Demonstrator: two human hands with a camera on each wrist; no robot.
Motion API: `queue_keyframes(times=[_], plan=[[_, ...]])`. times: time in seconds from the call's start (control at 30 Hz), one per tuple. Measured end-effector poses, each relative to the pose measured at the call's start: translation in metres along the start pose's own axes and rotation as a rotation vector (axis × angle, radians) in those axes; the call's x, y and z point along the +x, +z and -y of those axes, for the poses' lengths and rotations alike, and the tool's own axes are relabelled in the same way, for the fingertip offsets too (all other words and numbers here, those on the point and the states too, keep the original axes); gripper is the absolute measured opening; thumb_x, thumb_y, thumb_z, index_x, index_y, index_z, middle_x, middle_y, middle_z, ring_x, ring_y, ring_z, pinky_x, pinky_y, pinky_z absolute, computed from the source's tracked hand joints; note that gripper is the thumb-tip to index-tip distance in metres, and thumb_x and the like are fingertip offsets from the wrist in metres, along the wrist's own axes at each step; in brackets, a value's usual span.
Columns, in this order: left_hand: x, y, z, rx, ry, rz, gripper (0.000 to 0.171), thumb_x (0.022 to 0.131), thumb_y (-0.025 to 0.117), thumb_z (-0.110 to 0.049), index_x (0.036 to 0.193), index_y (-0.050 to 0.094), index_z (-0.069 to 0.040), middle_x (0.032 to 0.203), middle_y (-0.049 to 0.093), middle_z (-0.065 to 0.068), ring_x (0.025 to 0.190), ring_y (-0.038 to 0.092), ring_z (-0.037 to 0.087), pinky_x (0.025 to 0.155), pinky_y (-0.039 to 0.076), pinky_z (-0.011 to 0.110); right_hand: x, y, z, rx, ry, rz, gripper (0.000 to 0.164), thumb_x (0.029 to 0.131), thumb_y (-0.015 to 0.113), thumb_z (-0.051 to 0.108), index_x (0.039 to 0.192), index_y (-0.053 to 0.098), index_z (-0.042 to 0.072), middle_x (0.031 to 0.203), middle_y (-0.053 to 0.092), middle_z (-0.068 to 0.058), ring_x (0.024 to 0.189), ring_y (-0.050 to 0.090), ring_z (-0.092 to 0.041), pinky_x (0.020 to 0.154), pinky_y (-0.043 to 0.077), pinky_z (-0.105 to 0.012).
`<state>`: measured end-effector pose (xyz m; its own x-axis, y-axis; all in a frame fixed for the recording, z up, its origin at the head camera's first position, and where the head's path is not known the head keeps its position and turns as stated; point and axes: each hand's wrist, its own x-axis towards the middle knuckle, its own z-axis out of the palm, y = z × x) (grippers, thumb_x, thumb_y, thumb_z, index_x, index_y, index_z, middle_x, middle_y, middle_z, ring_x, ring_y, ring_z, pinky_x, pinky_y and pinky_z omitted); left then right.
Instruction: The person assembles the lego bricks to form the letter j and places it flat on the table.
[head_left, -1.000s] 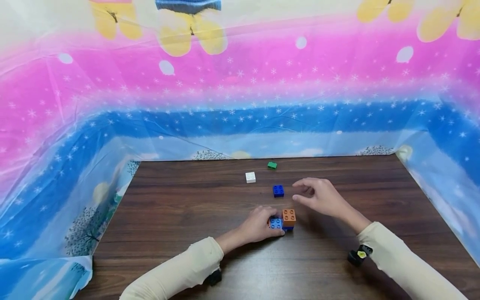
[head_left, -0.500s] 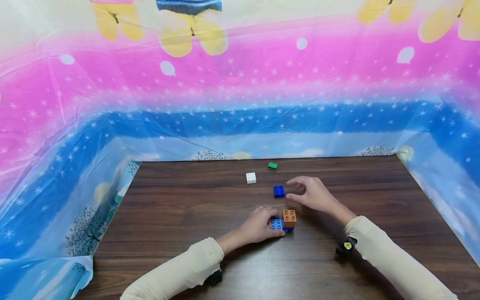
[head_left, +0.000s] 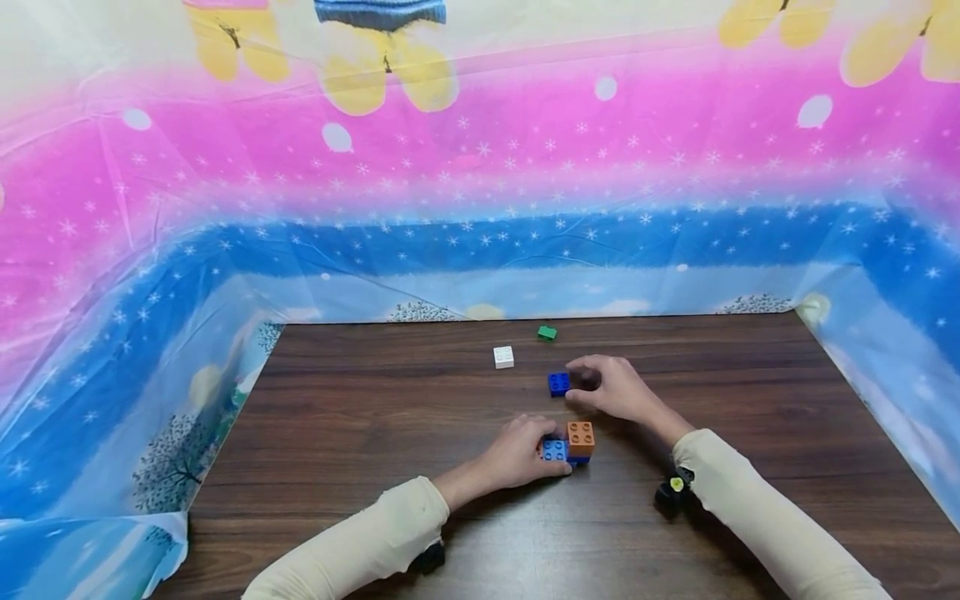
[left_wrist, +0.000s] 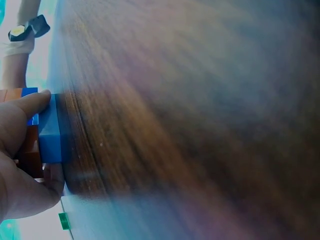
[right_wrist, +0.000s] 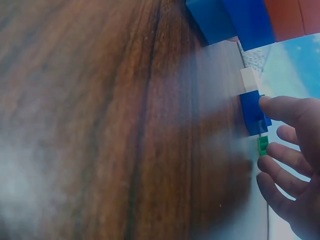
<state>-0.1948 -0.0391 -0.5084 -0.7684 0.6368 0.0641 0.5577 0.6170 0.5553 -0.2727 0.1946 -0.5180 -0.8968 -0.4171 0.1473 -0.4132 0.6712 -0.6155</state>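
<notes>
My left hand (head_left: 516,450) grips a cluster of joined toy bricks, thumb on the near side and fingers on the far side. The cluster has a light blue brick (head_left: 554,450), a raised orange brick (head_left: 581,437) over a dark blue one, and another orange brick (left_wrist: 31,152) by the palm, partly covered. Beyond it, a loose dark blue brick (head_left: 558,384) lies studs up on the table. My right hand (head_left: 618,388) is just right of that brick, fingers relaxed and apart, the thumb tip at its edge; whether it touches is unclear.
A white brick (head_left: 503,357) sits left of and behind the loose dark blue one. Farther back lies a small green brick (head_left: 547,333) near the far edge of the brown table (head_left: 360,392). A patterned cloth (head_left: 465,242) rises behind and along both sides.
My right hand has moved left to the loose dark blue brick. The left hand keeps its hold on the joined bricks in the same place.
</notes>
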Motion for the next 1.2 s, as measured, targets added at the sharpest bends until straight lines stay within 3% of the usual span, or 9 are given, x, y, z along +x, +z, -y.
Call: queue_keyframes(times=[0.63, 1.2], plan=[[0.0, 0.0, -0.001, 0.013, 0.011, -0.015, 0.041, 0.085, 0.084, -0.036, 0.115, 0.073, -0.011, 0.112, 0.073, 0.0, 0.098, 0.061, 0.009, 0.091, 0.047, 0.03, 0.012, 0.006, 0.002, -0.013, 0.023, 0.028, 0.052, 0.086, 0.084, 0.026, 0.132, 0.067, 0.011, 0.122, 0.07, -0.011, 0.108, 0.065, -0.028, 0.09, 0.054, -0.048], [0.0, -0.001, -0.001, 0.008, 0.005, -0.011, 0.041, 0.085, 0.084, -0.036, 0.116, 0.073, -0.011, 0.112, 0.073, 0.0, 0.099, 0.061, 0.01, 0.09, 0.047, 0.028, 0.014, 0.008, 0.005, -0.056, 0.023, 0.044, 0.043, 0.089, 0.082, 0.025, 0.128, 0.07, 0.01, 0.116, 0.072, -0.01, 0.106, 0.067, -0.026, 0.09, 0.054, -0.047]])
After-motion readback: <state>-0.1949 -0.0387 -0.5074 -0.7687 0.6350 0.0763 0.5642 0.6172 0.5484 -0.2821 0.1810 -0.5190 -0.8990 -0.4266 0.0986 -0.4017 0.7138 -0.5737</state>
